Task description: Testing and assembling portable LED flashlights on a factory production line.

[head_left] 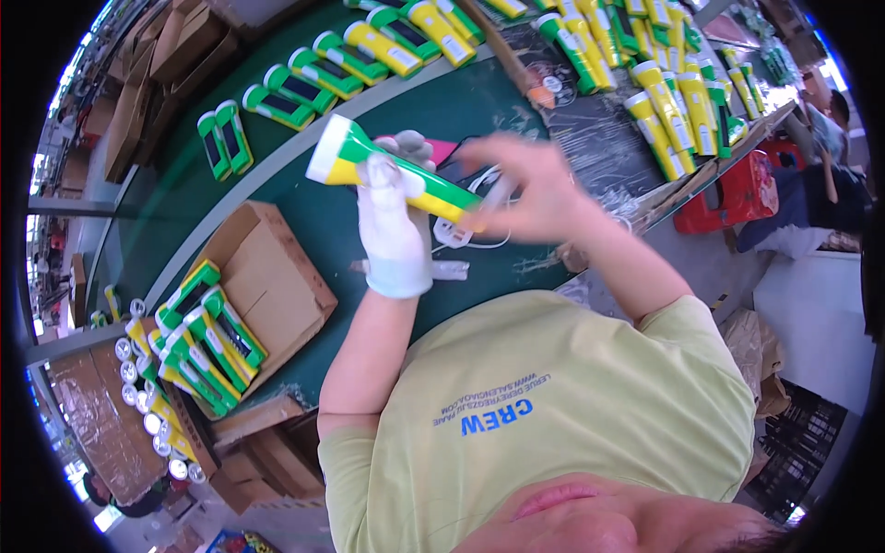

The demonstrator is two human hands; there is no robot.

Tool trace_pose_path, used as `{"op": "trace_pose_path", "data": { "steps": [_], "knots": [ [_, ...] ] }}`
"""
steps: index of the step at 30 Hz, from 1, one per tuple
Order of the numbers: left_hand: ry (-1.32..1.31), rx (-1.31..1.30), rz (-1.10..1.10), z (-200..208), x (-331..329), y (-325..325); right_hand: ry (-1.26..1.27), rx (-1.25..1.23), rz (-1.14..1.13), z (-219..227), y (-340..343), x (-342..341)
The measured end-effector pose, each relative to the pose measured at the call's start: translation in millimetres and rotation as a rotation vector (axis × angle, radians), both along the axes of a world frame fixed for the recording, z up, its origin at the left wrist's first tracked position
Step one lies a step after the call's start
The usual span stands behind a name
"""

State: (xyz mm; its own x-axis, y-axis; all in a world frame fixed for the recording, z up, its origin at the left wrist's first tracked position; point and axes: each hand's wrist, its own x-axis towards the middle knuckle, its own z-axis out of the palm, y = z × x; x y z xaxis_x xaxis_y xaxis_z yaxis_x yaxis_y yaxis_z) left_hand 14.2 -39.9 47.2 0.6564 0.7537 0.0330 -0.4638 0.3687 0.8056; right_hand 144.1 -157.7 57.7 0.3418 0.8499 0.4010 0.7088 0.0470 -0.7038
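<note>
My left hand [392, 221], in a white glove, is closed around the middle of a green and yellow flashlight [442, 192]. The flashlight is tilted, its wide white head at the upper left and its narrow tail toward my right hand. My right hand [535, 189] is bare and blurred by motion. Its thumb side is at the flashlight's tail, touching it or very close. A small translucent strip [501, 192] shows by the right fingers; I cannot tell if they grip it. Behind the hands are a white power strip [452, 232] with a cord and something pink [442, 150].
Rows of flashlights [381, 46] lie along the far side of the green table [313, 244]. More are piled on a black-covered surface [599, 129] at right. An open cardboard box [267, 263] holds several at left. A red stool [728, 194] and another person [820, 175] are beyond.
</note>
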Motion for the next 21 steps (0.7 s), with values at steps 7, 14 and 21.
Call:
{"op": "trace_pose_path", "data": {
  "steps": [7,14,21],
  "knots": [
    [0.093,0.33,-0.261,10,-10,1,0.828,0.533,-0.007,29,-34,81],
    [0.417,0.33,-0.193,17,-9,56,-0.226,-0.485,-0.696,-1,-15,165],
    [0.87,0.609,0.1,-7,-20,249,-0.402,-0.589,-0.791,-37,-20,171]
  ]
}}
